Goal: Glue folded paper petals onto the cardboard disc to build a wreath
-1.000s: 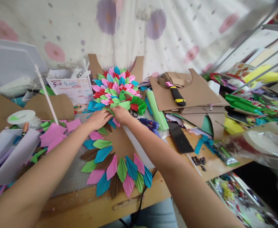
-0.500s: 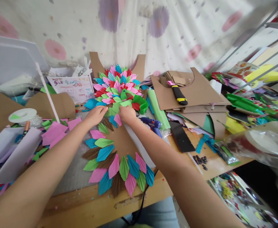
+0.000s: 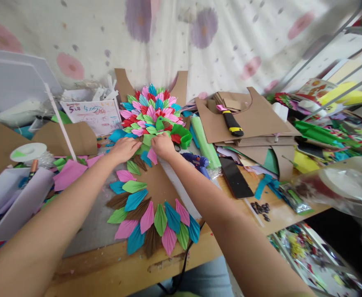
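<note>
My left hand (image 3: 126,148) and my right hand (image 3: 163,145) are close together at the far end of a cardboard piece (image 3: 161,181). Between them is a light green piece of crepe paper (image 3: 146,140), its edges pinched in my closed fingers; the fingertips are partly hidden. Pleated paper petals in pink, green, blue and brown, such as this blue petal (image 3: 172,216), ring the cardboard's left and near edges. Just beyond my hands stands a dense paper-petal piece (image 3: 151,107) with a green bird shape (image 3: 160,123) at its lower front.
A blue glue gun (image 3: 196,160) lies right of my right forearm, beside a green crepe roll (image 3: 207,142). Farther right are a phone (image 3: 236,177), small dark beads (image 3: 261,207) and stacked cardboard with a utility knife (image 3: 233,123). White boxes (image 3: 23,202) stand left.
My right hand has shifted slightly left, and my left hand's fingers have turned a little downward. Both hands stay at the green paper. The whole view has moved slightly.
</note>
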Tool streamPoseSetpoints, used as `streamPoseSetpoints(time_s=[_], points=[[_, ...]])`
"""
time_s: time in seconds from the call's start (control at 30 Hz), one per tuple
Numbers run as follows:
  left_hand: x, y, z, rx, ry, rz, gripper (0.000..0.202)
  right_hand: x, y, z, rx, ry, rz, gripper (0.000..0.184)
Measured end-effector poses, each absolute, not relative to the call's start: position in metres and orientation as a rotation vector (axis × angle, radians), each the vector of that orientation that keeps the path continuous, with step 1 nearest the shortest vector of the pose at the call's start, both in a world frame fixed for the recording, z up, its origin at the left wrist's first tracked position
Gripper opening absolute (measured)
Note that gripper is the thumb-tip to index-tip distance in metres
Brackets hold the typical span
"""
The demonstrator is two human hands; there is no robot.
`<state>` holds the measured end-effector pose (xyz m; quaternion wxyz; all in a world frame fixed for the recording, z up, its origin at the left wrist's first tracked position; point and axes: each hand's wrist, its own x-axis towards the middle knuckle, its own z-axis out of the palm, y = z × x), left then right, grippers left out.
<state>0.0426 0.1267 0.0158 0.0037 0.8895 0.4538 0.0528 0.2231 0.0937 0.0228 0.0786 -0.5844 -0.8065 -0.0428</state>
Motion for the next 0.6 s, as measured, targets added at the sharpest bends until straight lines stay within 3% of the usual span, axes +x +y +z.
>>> streamPoseSetpoints(time_s=[0.17,0.4,0.6], points=[[0.042,0.124,0.024,2.825,1.619,0.082,0.047,0.231,0.089,0.029,-1.891,-2.079,-0.191,0.040],[0.061,0.127,0.029,2.668,1.757,0.192,0.026,0.232,0.079,0.030,-2.122,-2.065,0.087,0.031],[0.081,0.139,0.019,2.782,1.628,0.223,0.041,0.229,0.063,0.032,-1.974,-2.107,0.020,0.034]])
